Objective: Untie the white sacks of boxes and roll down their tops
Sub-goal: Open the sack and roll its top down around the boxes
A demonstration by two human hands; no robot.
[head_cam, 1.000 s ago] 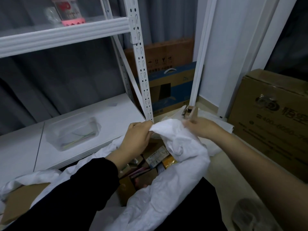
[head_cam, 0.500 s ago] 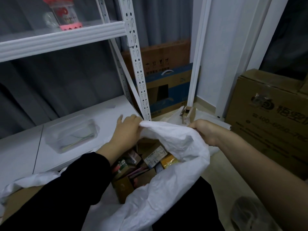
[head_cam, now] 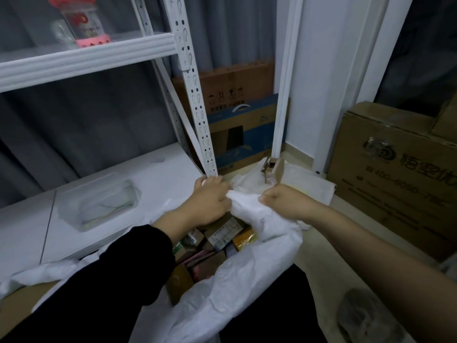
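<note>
Storeroom floor beside a white shelf rack (head_cam: pixel 195 95), cardboard boxes around.
I see my left hand (head_cam: pixel 210 201) and right hand (head_cam: pixel 284 204) both gripping the white sack (head_cam: pixel 247 280) rim, bunched between them above its small boxes (head_cam: pixel 222 236).

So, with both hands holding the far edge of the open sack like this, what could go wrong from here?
1. Both the left hand and right hand bunch the white sack rim at one spot, so it may roll down unevenly.
2. The small boxes lie loose near the opening; a hard tug could spill them.
3. The left hand works close to the shelf upright and might knock it.
</note>
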